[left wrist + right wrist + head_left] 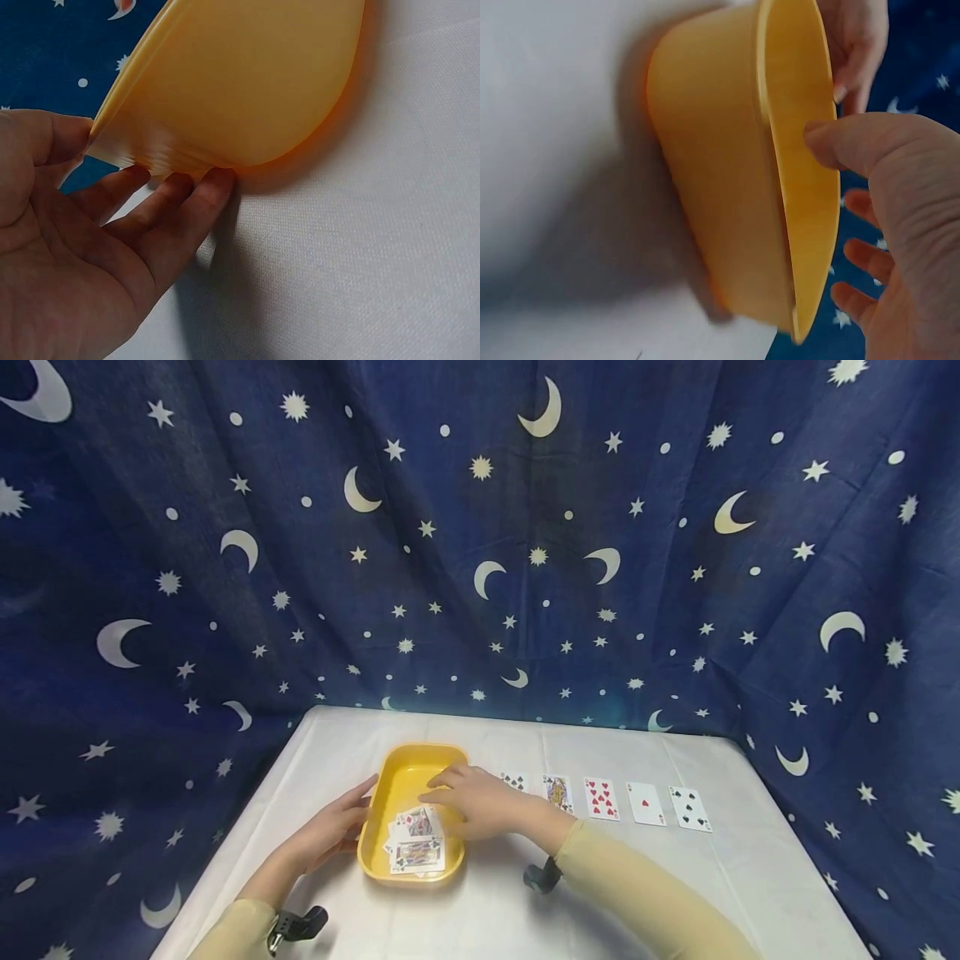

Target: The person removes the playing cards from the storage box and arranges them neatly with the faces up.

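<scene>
A yellow plastic tray [368, 847] stands on the white table, left of its middle. Several playing cards [417, 855] lie face up and overlapping in its near end, with a jack-like face card on top. My left hand [330, 829] rests against the tray's left side; in the left wrist view, the fingertips [217, 178] touch the outer wall near the rim. Over the tray's right rim reaches my right hand [483, 802], fingers apart and slightly bent above the inside. The right wrist view shows no card in that hand [911, 195].
Face-up cards form a row to the right of the tray: a spade card [513, 781] partly behind my right hand, a face card [558, 792], a heart card [602, 799], a red ace [646, 803] and a spade card [690, 808]. A starry blue cloth [480, 527] hangs behind.
</scene>
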`<state>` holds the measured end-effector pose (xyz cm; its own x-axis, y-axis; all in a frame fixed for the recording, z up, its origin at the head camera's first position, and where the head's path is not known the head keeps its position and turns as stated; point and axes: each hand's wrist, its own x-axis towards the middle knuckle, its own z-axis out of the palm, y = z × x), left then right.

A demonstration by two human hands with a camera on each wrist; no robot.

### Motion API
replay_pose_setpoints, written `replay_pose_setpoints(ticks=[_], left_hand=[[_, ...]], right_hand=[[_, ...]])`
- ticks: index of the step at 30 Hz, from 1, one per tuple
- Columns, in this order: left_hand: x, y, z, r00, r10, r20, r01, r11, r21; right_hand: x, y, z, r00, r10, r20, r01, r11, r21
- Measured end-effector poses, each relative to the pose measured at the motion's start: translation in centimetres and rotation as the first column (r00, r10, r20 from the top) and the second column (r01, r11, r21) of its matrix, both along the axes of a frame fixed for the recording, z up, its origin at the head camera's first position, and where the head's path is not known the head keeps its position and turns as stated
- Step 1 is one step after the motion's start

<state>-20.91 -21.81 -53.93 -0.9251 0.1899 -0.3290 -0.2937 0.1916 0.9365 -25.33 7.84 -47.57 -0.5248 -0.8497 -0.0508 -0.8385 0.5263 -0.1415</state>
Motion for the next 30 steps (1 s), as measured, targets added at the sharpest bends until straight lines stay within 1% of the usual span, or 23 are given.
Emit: replay_pose_setpoints(ticks=[4,7,9,12,14,16,22,24,26,30], left_hand=[[0.0,0.0,0.0,1.0,-0.007,0.0,0.007,1.0,-0.002],[0.0,0.0,0.0,1.0,-0.014,-0.001,0.014,1.0,0.0],[0.0,-0.1,0.0,1.0,-0.022,-0.002,0.022,1.0,0.0],[0.0,-0.1,0.1,1.0,-0.022,-0.002,0.022,1.0,-0.001],[0.1,-0.1,0.1,1.0,-0.021,-0.002,0.021,1.0,-0.008],[0.1,-0.1,0.1,1.0,-0.014,-0.001,0.014,1.0,-0.012],[0.1,0.0,0.1,1.0,-0.006,0.001,0.006,1.0,-0.014],[0.1,0.0,0.0,1.0,-0.006,0.0,0.006,1.0,-0.011],[0.1,0.0,0.0,1.0,-0.005,-0.002,0.005,1.0,-0.01],[0.1,0.1,0.0,1.0,0.0,-0.003,0.0,1.0,-0.012]], right_hand=[[0.3,-2.1,-0.9,0.996,0.084,0.01,-0.084,0.994,0.075],[0.7,-3.3,-1.7,0.989,0.148,0.006,-0.148,0.98,0.133],[1.0,-3.8,-1.8,0.983,0.182,0.013,-0.181,0.969,0.166],[1.2,-4.4,-2.0,0.981,0.193,0.035,-0.196,0.959,0.206],[1.3,-4.6,-2.2,0.983,0.175,0.05,-0.182,0.956,0.23],[1.4,-4.8,-2.3,0.986,0.163,0.04,-0.167,0.951,0.259],[1.3,-4.9,-2.8,0.994,0.082,-0.066,-0.056,0.943,0.328],[1.1,-4.9,-2.9,0.996,0.046,-0.08,-0.018,0.947,0.322],[0.9,-4.9,-3.1,0.997,0.024,-0.078,0.0,0.955,0.296],[0.3,-4.8,-3.0,0.999,-0.016,-0.031,0.023,0.97,0.242]])
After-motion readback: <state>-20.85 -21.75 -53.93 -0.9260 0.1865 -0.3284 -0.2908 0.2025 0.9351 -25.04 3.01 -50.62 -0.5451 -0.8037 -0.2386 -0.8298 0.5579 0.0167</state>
